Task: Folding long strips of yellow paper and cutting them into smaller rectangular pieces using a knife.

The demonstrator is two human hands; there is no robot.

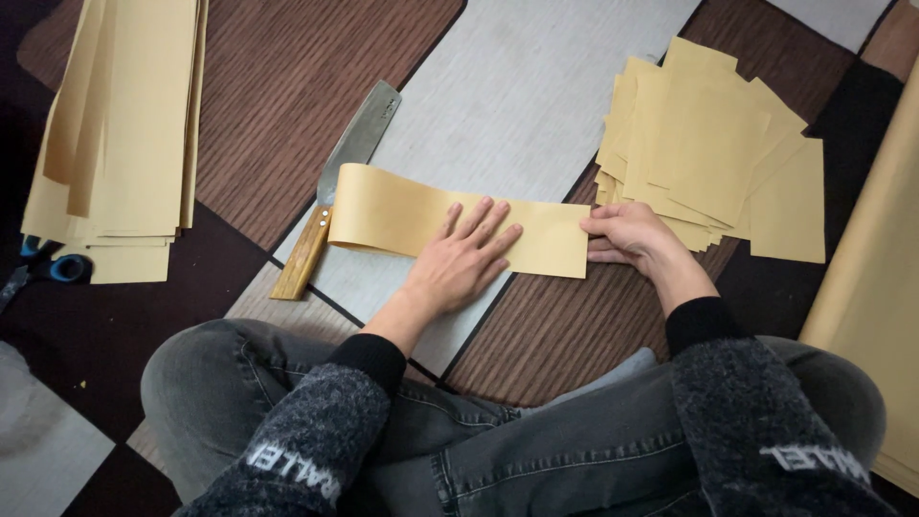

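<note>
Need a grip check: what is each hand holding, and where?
The paper strip: right hand grips its right end; left hand presses flat on its middle.

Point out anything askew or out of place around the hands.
The pile of cut squares beside the right hand is fanned unevenly, its corners pointing different ways. The left end of the paper strip under the left hand curls up over the knife. Nothing is visibly torn or spilled.

A patterned floor point(536, 335) of brown, grey and dark panels is seen. A folded tan paper strip point(402, 215) is laid at centre. A wooden-handled knife point(335, 187) at 10 o'clock, long strips point(124, 134) at 9, cut squares point(708, 144) at 2, blue-handled scissors point(43, 268) far left.
</note>
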